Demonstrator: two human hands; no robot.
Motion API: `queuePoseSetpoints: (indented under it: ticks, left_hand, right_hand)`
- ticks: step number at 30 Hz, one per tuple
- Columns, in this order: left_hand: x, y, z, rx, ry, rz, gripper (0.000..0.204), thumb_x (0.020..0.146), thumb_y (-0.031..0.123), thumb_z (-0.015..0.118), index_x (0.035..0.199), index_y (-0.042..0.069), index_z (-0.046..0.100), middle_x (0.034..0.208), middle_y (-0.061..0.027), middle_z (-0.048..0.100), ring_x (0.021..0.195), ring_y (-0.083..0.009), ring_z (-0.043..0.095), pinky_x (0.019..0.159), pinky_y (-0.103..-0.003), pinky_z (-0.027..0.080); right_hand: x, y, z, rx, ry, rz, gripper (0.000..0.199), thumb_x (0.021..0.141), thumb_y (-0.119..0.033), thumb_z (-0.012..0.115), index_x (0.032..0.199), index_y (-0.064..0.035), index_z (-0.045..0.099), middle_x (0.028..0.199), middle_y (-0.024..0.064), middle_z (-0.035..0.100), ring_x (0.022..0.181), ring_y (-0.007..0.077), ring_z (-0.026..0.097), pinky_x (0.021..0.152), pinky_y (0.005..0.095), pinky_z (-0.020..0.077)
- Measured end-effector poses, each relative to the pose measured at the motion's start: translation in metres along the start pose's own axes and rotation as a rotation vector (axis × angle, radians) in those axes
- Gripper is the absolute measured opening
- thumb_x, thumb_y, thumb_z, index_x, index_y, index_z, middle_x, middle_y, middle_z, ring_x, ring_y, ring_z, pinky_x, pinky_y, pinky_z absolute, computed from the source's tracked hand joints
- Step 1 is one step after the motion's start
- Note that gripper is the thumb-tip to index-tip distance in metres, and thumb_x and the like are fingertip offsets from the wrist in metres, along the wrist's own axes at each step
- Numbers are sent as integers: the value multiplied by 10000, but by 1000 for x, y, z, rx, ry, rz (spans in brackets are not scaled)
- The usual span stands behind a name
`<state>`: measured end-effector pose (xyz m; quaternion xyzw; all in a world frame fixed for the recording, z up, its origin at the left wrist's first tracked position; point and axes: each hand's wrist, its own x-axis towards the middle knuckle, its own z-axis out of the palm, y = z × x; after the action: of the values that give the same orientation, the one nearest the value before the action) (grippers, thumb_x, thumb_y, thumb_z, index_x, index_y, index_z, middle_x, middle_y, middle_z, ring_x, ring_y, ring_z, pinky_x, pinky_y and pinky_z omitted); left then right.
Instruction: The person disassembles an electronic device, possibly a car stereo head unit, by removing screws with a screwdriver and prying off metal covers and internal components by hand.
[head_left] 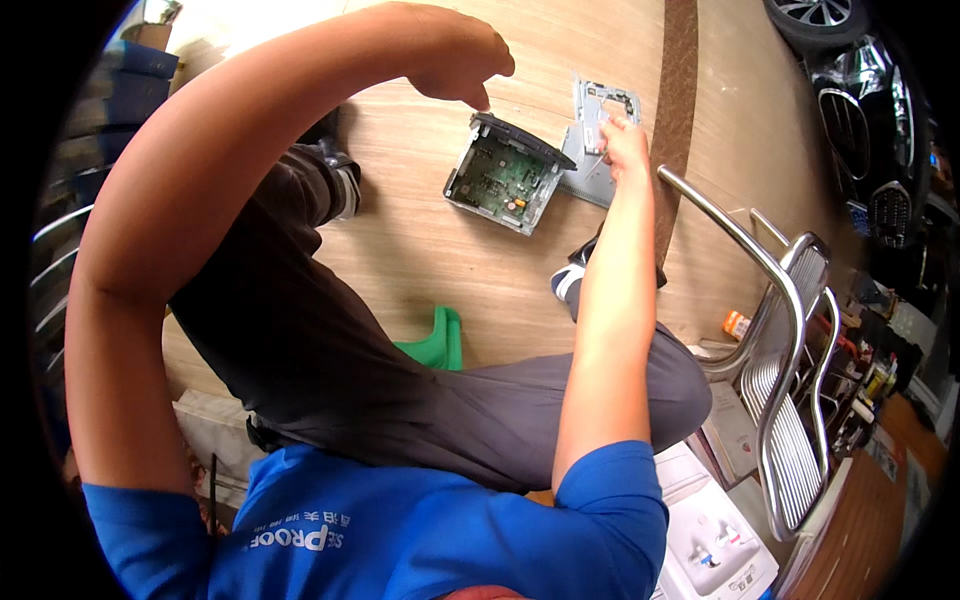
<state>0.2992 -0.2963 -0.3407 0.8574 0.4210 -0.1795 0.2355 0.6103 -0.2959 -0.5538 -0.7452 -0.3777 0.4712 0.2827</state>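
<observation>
An open electronics unit point(505, 175) with a metal case lies on the floor in front of me, its green circuit board showing and a dark front panel along its far edge. My left hand point(465, 62) hovers just beyond that panel, thumb and fingers apart, with nothing visible in them. My right hand point(626, 148) is over a grey metal cover plate point(588, 185) beside the unit. Its fingers are pinched together. A thin line shows by the fingertips, too small to name. Under that hand, a metal frame with mechanical parts point(622, 97) rests at the plate's far end.
A steel-tube bench point(790, 430) stands at right, with a black car point(850, 110) beyond it. Near my right knee is a white water dispenser point(715, 530). A green plastic stool point(440, 345) is under my legs. Blue boxes point(130, 85) stack up at far left.
</observation>
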Motion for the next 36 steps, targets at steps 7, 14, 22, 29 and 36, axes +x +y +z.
queuePoseSetpoints:
  ticks: [7, 14, 22, 29, 36]
  left_hand:
    - [12, 15, -12, -9, 28, 69, 474, 843, 168, 687, 1280, 41, 552, 911, -178, 691, 883, -317, 673, 789, -411, 525]
    - [19, 4, 3, 120, -48, -5, 469, 830, 152, 694, 1268, 53, 562, 793, -176, 673, 786, -321, 666, 731, -407, 517]
    - [53, 10, -16, 103, -312, 199, 366, 869, 244, 661, 1087, -30, 556, 895, -208, 675, 865, -335, 668, 741, -403, 535]
    - [56, 26, -15, 102, -200, 283, 315, 875, 239, 650, 1035, -16, 559, 818, -202, 668, 802, -354, 664, 696, -414, 528]
    - [59, 37, -6, 116, -223, 185, 354, 883, 272, 633, 1118, 12, 582, 929, -214, 674, 887, -374, 648, 788, -439, 510]
  right_hand:
    - [100, 36, -2, -247, -128, 118, 104, 866, -101, 616, 949, -47, 646, 658, -7, 538, 499, 103, 475, 412, 280, 315]
    - [143, 47, 77, -440, -317, -68, 457, 807, -42, 637, 1261, -20, 589, 840, 85, 671, 515, 133, 545, 456, 313, 406]
    - [172, 70, 61, -429, -148, -280, 413, 809, -74, 653, 1217, -21, 614, 937, 93, 704, 540, 121, 580, 530, 290, 483]
    - [114, 43, 35, 161, -501, -180, 415, 806, -176, 662, 1179, -19, 570, 929, 118, 634, 771, 253, 613, 581, 389, 510]
    - [25, 37, 50, -200, -826, -26, 202, 887, -127, 633, 1057, -19, 653, 743, 11, 627, 537, 51, 504, 489, 189, 402]
